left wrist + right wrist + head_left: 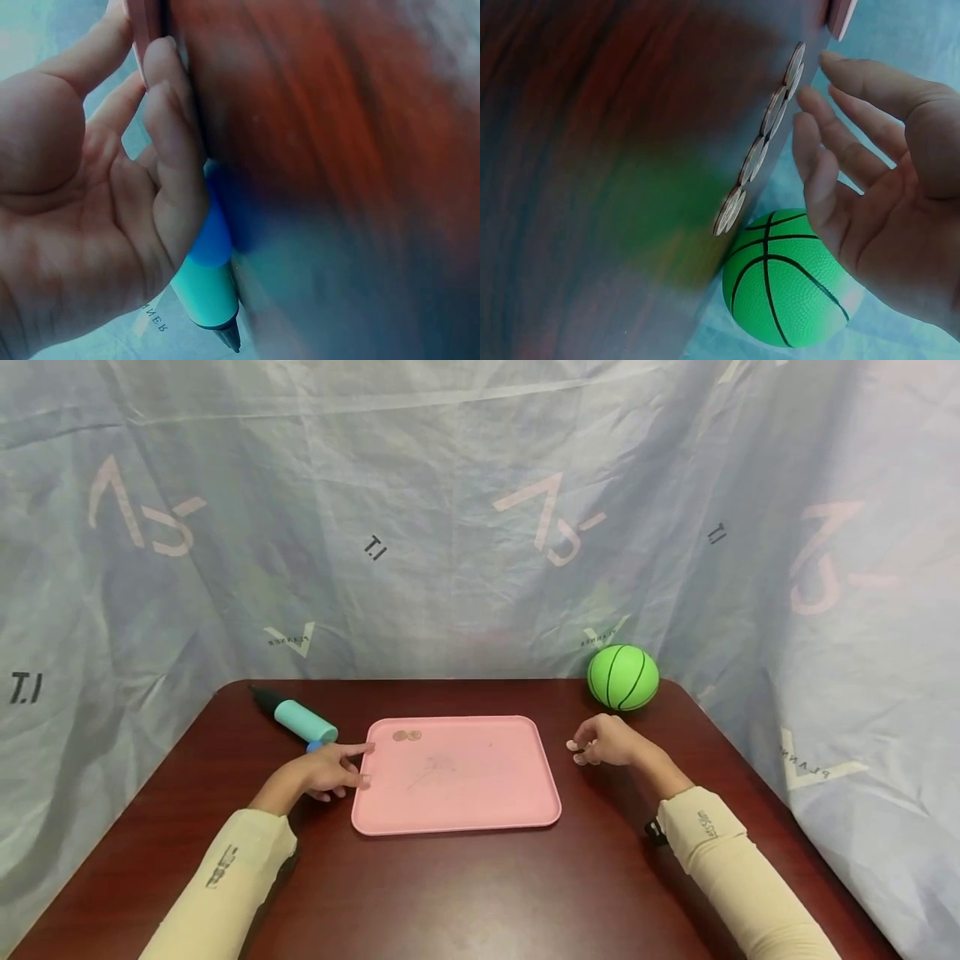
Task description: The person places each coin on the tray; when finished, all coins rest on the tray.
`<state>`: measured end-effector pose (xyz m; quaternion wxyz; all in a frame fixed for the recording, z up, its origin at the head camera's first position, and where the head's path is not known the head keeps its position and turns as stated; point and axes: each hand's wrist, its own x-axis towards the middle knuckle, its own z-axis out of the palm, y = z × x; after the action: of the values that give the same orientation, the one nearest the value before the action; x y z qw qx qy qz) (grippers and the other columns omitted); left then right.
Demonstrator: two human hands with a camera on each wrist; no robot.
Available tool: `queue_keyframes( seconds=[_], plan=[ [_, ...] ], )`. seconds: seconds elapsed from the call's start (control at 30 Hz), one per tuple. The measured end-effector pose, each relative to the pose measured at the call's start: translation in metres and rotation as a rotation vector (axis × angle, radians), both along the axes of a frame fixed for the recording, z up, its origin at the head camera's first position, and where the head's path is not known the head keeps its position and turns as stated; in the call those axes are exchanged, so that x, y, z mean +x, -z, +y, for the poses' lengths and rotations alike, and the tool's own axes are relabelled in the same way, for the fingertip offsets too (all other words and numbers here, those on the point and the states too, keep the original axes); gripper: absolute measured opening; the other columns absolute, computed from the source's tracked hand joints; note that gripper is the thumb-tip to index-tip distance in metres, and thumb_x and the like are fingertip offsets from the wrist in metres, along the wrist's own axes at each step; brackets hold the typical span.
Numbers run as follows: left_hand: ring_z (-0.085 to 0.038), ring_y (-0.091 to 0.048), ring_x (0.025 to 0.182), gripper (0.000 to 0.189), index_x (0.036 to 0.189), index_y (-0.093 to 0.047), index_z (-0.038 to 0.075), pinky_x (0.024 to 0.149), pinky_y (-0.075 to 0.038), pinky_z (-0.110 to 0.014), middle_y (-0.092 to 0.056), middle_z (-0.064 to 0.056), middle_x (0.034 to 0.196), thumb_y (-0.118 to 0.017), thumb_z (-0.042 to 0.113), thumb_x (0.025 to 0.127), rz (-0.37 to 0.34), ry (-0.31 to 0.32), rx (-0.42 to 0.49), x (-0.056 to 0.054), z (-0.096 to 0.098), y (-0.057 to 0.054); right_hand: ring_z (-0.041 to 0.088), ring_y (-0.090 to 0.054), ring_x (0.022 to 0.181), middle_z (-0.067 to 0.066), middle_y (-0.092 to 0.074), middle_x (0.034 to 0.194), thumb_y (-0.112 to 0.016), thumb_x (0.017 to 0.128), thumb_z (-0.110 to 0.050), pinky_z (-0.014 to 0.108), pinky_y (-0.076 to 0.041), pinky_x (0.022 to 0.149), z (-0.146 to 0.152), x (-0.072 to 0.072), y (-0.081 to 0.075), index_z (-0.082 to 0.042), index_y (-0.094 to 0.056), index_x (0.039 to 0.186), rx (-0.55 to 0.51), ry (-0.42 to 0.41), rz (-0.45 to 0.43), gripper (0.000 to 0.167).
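At the left rim of a pink tray (457, 777), my left hand (330, 772) grips the edge. Thumb and index finger lie over the rim, and the other fingers are bent against its outer side. Two coins (407, 736) lie flat in the tray's far left corner. My right hand (611, 741) hovers to the right of the tray, fingers bent and thumb apart from them, with nothing visible between. Just beside its fingertips, the right wrist view has a row of several overlapping coins (760, 142) on the table; in the head view the hand hides them.
A green ball (623, 677) with black lines sits at the table's back right. At the back left lies a teal cylinder (303, 720) with a black pointed end. A blue object (214, 236) is close to the left hand, partly hidden. Printed cloth hangs behind the dark red table (450, 893).
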<state>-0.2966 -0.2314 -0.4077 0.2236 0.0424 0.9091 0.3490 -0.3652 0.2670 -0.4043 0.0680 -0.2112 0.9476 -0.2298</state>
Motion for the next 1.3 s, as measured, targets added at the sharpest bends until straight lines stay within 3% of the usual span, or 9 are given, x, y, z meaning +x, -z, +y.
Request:
queue_keyframes(
  seconds=[0.17, 0.6, 0.87, 1.3],
  plan=[
    [-0.020, -0.059, 0.073, 0.078, 0.155, -0.034, 0.014, 0.056, -0.051, -0.031, -0.057, -0.012, 0.111, -0.074, 0.030, 0.091, -0.006, 0.005, -0.004, -0.001, 0.001, 0.000, 0.017, -0.063, 0.082, 0.002, -0.071, 0.085, -0.087, 0.074, -0.016, 0.038, -0.053, 0.077, 0.004, 0.000, 0.001, -0.008, -0.076, 0.089, 0.065, -0.028, 0.027, 0.020],
    [-0.020, -0.060, 0.074, 0.077, 0.155, -0.033, 0.014, 0.056, -0.051, -0.032, -0.057, -0.013, 0.113, -0.073, 0.030, 0.091, -0.002, 0.015, -0.012, -0.003, 0.000, -0.001, 0.009, -0.056, 0.067, -0.005, -0.069, 0.073, -0.085, 0.078, -0.021, 0.029, -0.049, 0.066, 0.006, -0.007, 0.003, -0.011, -0.077, 0.075, 0.087, -0.092, 0.004, 0.013],
    [-0.020, -0.060, 0.075, 0.077, 0.155, -0.034, 0.015, 0.057, -0.052, -0.032, -0.056, -0.012, 0.113, -0.073, 0.031, 0.091, 0.000, 0.010, -0.014, -0.002, 0.001, -0.001, 0.010, -0.057, 0.068, -0.007, -0.067, 0.072, -0.086, 0.076, -0.018, 0.029, -0.050, 0.066, 0.000, -0.012, 0.003, -0.011, -0.075, 0.078, 0.127, -0.100, -0.018, 0.013],
    [-0.019, -0.060, 0.075, 0.077, 0.155, -0.034, 0.016, 0.058, -0.052, -0.031, -0.056, -0.012, 0.112, -0.074, 0.031, 0.091, -0.005, 0.002, -0.025, -0.005, -0.001, 0.001, 0.011, -0.058, 0.071, -0.004, -0.063, 0.074, -0.077, 0.076, -0.007, 0.029, -0.048, 0.068, -0.004, -0.012, 0.005, -0.007, -0.064, 0.087, 0.053, -0.177, -0.034, 0.017]
  ],
)
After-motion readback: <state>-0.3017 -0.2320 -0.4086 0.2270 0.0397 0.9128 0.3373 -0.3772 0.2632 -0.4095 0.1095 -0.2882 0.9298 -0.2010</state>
